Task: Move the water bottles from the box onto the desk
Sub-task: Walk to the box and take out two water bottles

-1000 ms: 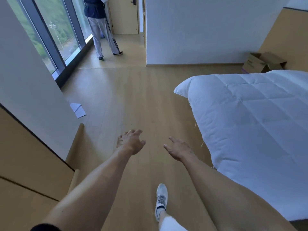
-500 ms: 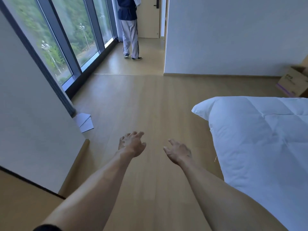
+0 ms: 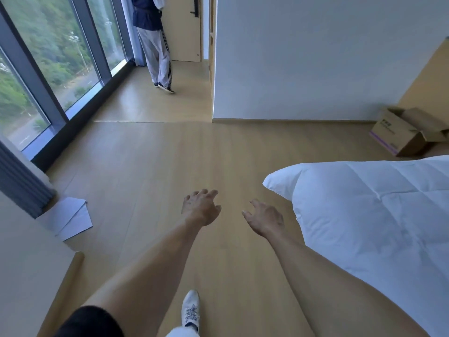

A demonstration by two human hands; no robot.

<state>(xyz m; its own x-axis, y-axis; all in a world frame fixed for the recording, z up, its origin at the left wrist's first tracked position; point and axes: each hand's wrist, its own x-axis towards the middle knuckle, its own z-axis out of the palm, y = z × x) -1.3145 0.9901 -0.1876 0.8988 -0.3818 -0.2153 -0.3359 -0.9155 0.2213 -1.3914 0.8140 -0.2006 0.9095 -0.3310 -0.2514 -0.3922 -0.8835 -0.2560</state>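
An open brown cardboard box [image 3: 398, 133] stands on the floor at the far right, against the wall beyond the bed. Its inside is hidden from here, and no water bottle or desk shows in the view. My left hand [image 3: 200, 207] and my right hand [image 3: 264, 218] reach forward over the wooden floor, side by side, fingers loosely spread and holding nothing. Both are far from the box.
A bed with a white duvet [image 3: 364, 215] fills the right side. Another person [image 3: 154, 42] stands by the tall windows [image 3: 56, 57] near a door. White paper sheets [image 3: 70, 218] lie on the floor at the left. My white shoe [image 3: 190, 310] steps forward.
The view has advanced and turned right, bringing the box closer and more into sight. My foot has come forward again. Both hands stay relaxed and hold nothing.
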